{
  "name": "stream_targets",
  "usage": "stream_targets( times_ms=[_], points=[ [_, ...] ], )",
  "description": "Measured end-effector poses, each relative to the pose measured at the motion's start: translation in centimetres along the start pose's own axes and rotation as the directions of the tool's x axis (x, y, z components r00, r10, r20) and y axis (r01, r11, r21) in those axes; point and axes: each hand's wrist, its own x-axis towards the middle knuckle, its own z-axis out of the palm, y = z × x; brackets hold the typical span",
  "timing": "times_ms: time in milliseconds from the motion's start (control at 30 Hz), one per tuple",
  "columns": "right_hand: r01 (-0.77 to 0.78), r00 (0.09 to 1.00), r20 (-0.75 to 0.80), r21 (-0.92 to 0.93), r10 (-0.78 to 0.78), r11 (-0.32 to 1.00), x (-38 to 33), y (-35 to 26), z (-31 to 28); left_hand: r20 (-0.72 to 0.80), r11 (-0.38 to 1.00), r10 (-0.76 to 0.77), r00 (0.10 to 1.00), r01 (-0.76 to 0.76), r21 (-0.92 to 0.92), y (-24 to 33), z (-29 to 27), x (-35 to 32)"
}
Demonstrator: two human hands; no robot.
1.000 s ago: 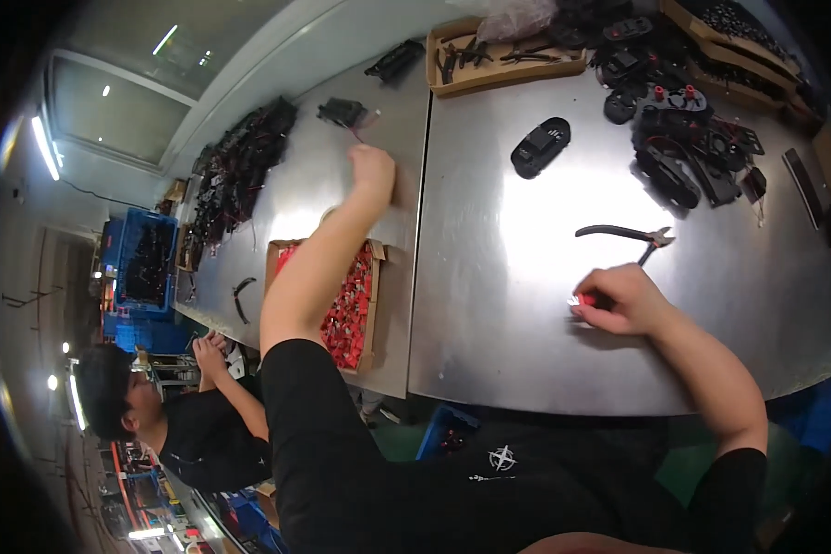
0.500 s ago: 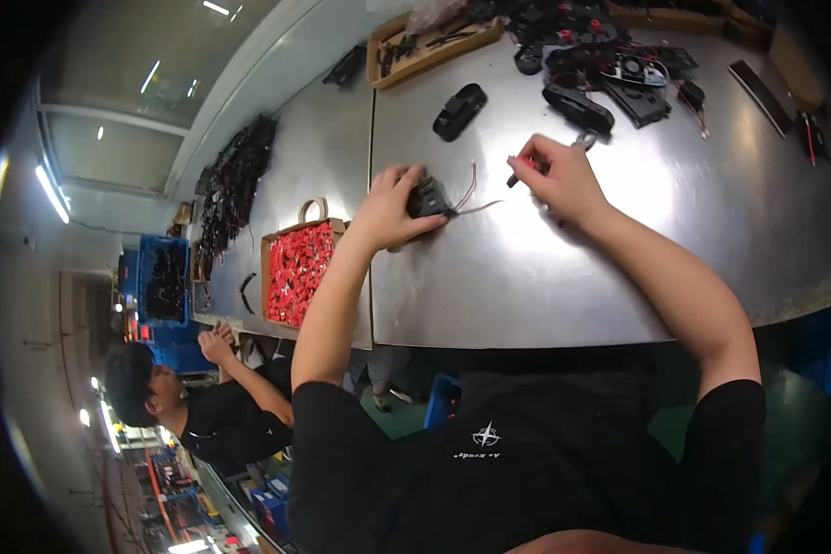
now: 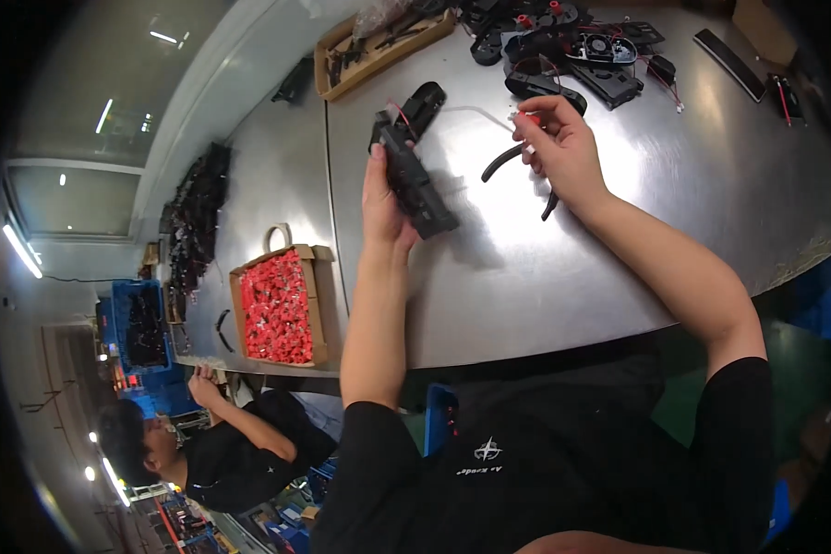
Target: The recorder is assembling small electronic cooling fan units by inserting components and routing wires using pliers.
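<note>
The left hand (image 3: 385,208) grips a long black plastic part (image 3: 414,175) above the metal table (image 3: 545,268). The right hand (image 3: 563,152) holds black-handled pliers (image 3: 508,159) closed in its fingers.

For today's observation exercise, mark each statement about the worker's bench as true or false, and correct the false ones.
1. The left hand holds a long black plastic part. True.
2. The right hand is empty. False: it holds black-handled pliers.
3. The cardboard box holds red pieces. True.
4. The table is wooden. False: it is shiny metal.
5. The black part lies flat on the table. False: it is lifted in the hand.
</note>
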Motion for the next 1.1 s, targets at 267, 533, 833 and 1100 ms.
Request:
stream_targets(
  times_ms=[267, 533, 833, 1100],
  points=[
    [0.043, 0.987, -0.156, 0.094, -0.028, 0.995, 1.2, 0.9, -1.2, 0.108, 0.971, 0.185, 0.977, -0.198, 0.136, -1.8, 0.4, -1.1],
    [-0.036, 0.973, -0.213, 0.234, 0.088, 0.972, 1.3, 0.7, -0.6, 0.131, 0.969, 0.176, 0.976, -0.195, 0.153, -2.2, 1.8, -1.6],
    [-0.056, 0.945, -0.306, 0.182, 0.111, 0.982, 2.4, -0.6, -0.9, 0.209, 0.999, 0.041, 0.977, -0.043, 0.006, -1.9, 2.2, -1.7],
    [0.522, 0.762, 0.089, -0.671, -0.642, 0.527, -0.2, -2.5, -0.6, 0.202, 0.978, -0.033, 0.979, -0.01, 0.207, -2.0, 3.1, -2.8]
  ],
)
